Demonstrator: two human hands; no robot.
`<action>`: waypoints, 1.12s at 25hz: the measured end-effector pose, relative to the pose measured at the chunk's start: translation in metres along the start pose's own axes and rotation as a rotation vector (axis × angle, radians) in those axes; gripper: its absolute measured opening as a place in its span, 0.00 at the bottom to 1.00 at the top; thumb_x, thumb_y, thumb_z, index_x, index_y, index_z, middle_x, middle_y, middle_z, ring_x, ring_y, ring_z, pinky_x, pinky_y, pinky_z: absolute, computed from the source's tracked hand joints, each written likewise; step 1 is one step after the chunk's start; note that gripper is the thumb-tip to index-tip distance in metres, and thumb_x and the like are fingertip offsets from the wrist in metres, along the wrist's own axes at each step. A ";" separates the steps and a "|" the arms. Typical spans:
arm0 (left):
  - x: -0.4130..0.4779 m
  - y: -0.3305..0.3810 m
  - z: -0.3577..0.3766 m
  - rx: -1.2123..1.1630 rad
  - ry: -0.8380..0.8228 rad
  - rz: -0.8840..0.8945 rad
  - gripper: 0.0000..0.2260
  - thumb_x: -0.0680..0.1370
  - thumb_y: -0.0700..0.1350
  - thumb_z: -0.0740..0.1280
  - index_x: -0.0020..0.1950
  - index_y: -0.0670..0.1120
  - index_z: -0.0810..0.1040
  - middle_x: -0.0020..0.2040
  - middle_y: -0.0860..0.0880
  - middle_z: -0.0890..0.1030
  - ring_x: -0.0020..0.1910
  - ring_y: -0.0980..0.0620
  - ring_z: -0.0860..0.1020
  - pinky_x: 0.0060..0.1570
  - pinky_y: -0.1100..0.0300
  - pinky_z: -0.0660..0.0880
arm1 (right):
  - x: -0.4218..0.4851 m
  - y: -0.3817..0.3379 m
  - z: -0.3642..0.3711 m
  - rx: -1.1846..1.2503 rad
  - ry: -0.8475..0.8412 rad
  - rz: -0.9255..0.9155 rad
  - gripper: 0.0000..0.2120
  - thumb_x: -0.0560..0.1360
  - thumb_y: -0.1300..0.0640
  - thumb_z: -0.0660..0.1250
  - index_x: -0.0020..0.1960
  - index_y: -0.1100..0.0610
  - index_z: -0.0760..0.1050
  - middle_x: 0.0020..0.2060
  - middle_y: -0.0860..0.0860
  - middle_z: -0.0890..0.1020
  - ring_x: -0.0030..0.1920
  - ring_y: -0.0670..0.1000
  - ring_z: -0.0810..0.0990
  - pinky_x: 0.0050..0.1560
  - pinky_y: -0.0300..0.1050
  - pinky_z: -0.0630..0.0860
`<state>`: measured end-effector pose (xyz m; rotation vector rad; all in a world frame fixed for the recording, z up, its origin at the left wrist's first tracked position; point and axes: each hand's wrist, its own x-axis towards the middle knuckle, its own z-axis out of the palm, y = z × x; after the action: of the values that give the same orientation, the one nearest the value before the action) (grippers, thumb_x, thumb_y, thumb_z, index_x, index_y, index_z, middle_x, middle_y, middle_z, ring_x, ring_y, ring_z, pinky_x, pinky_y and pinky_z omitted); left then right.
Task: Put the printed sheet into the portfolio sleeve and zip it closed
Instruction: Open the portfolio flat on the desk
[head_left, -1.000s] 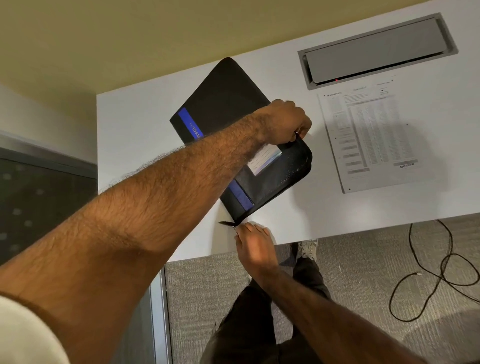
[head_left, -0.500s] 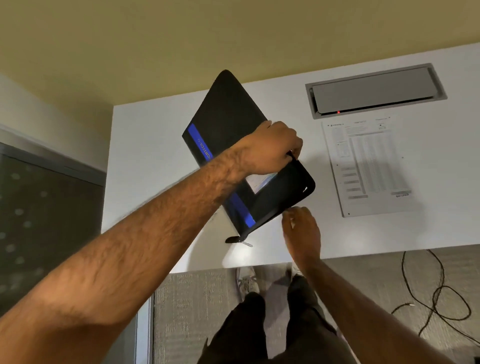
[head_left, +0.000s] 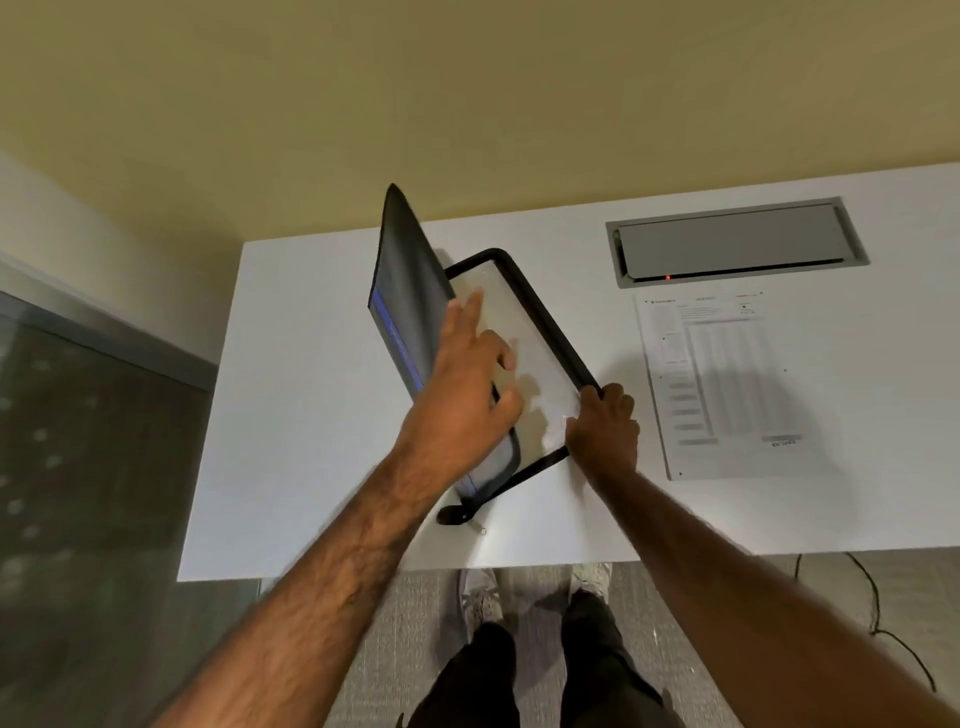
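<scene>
The black portfolio (head_left: 410, 291) with a blue stripe lies open on the white desk (head_left: 311, 415). Its cover stands nearly upright on the left. The lower half shows a pale clear sleeve (head_left: 524, 322) inside a black zip border. My left hand (head_left: 462, 395) presses against the inside of the raised cover, index finger straight. My right hand (head_left: 605, 431) grips the near right corner of the lower half. The zip pull (head_left: 457, 514) hangs at the near corner. The printed sheet (head_left: 727, 384) lies flat on the desk, to the right of the portfolio and apart from it.
A grey cable hatch (head_left: 732, 244) with a red light is set into the desk behind the sheet. A dark glass panel (head_left: 78, 441) stands at the left. Black cables (head_left: 883, 623) lie on the carpet at the right. My legs and shoes show below the desk edge.
The portfolio has gone from partly unzipped to spread open. My left hand swung the cover up and left. My right hand moved from the near edge to the lower half's right corner.
</scene>
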<state>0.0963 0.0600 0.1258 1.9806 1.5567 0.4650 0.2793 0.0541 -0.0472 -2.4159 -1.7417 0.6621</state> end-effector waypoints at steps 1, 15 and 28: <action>-0.008 -0.005 -0.008 -0.007 0.020 -0.021 0.16 0.76 0.41 0.68 0.63 0.49 0.71 0.83 0.51 0.44 0.78 0.68 0.47 0.64 0.80 0.54 | -0.001 0.001 -0.001 0.004 0.010 0.006 0.16 0.76 0.62 0.61 0.63 0.59 0.71 0.59 0.59 0.71 0.57 0.60 0.71 0.50 0.54 0.73; -0.111 -0.138 -0.083 -0.303 0.418 -0.670 0.27 0.81 0.39 0.64 0.74 0.64 0.64 0.58 0.59 0.79 0.55 0.56 0.78 0.49 0.64 0.73 | 0.003 0.029 -0.003 0.420 -0.147 0.123 0.17 0.73 0.67 0.64 0.60 0.57 0.76 0.51 0.55 0.83 0.40 0.49 0.78 0.33 0.36 0.71; -0.091 -0.305 -0.055 0.058 0.254 -0.824 0.23 0.77 0.35 0.65 0.72 0.43 0.69 0.65 0.35 0.76 0.62 0.32 0.76 0.62 0.42 0.73 | -0.060 0.030 0.022 0.433 -0.148 0.152 0.28 0.78 0.65 0.63 0.76 0.51 0.65 0.61 0.59 0.78 0.55 0.58 0.81 0.54 0.51 0.81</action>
<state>-0.1928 0.0331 -0.0154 1.1699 2.3706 0.3251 0.2816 -0.0151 -0.0588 -2.2499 -1.2925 1.1291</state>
